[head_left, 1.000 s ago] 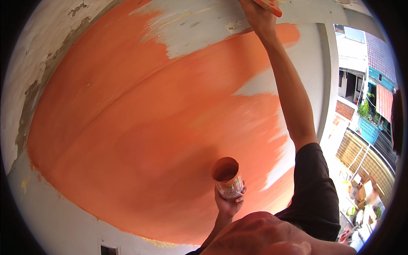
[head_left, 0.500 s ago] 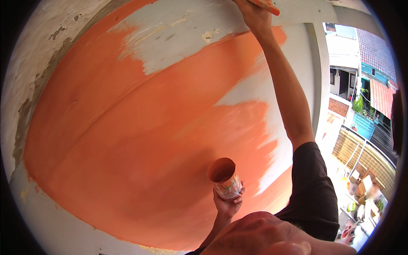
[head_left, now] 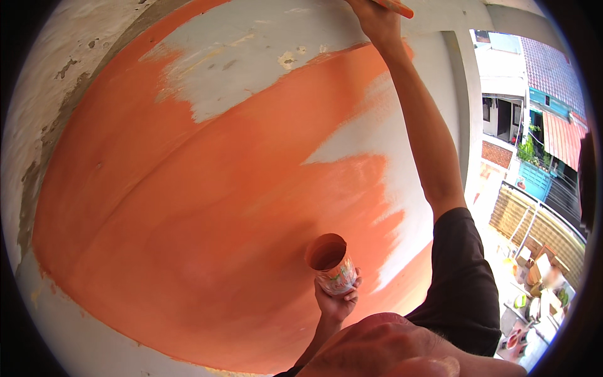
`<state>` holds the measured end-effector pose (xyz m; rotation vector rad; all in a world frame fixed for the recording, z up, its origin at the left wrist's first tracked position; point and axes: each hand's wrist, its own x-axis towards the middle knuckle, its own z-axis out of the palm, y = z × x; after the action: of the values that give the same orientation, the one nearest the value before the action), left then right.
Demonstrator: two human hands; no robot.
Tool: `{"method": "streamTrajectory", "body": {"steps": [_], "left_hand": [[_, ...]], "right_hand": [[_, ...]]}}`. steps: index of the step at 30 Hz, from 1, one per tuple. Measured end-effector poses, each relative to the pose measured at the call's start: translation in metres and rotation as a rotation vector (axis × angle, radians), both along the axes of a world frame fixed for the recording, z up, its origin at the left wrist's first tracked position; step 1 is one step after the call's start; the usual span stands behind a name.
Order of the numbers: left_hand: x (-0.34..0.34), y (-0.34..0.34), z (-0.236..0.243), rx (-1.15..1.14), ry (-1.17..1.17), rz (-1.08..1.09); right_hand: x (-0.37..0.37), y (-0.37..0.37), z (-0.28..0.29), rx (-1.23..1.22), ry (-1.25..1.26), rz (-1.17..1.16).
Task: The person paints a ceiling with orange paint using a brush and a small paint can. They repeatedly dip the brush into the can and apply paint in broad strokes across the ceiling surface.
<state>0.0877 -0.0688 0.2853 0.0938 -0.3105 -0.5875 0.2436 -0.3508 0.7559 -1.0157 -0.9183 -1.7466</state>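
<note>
My left hand [head_left: 338,304] is wrapped around the lower part of a paint can [head_left: 340,276], low in the middle of the view. The can's open mouth tilts toward me, its inside coated orange, and drips streak its printed side. High above, my right arm reaches up the wall, and my right hand [head_left: 379,22] grips an orange-smeared paintbrush [head_left: 396,7]. Only the end of its handle shows; the bristles are beyond the upper edge. Before me, the wall carries a broad coat of orange paint [head_left: 207,207], with ragged brushed edges against bare pale patches [head_left: 242,53].
A rough, unpainted strip of wall [head_left: 47,81] borders the left. At the right, beyond a pale pillar [head_left: 472,107], lie houses, a railing [head_left: 534,220] and a cluttered pile of boxes and containers [head_left: 540,283] far below.
The wall has shifted slightly left in the view, and the scenery at the right with it. My right hand stays high with the brush; my left hand and the can are nearly unmoved.
</note>
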Motion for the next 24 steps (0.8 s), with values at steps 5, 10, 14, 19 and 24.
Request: {"method": "streamTrajectory", "body": {"steps": [5,10,14,19,24], "left_hand": [[0.001,0.000,0.001,-0.005,-0.002,-0.009],[0.001,0.000,0.004,-0.006,-0.006,-0.018],[0.000,0.000,0.005,-0.003,0.001,-0.019],[0.000,-0.003,0.004,0.001,0.025,-0.014],[0.000,-0.005,0.005,0.006,0.032,-0.022]], "right_hand": [[0.006,-0.011,0.005,-0.045,-0.112,-0.074],[0.013,-0.026,0.008,-0.029,-0.082,-0.007],[0.016,-0.040,0.011,0.013,-0.029,-0.038],[0.022,-0.057,0.016,0.029,-0.003,0.076],[0.029,-0.079,0.021,0.031,-0.023,0.012]]}}
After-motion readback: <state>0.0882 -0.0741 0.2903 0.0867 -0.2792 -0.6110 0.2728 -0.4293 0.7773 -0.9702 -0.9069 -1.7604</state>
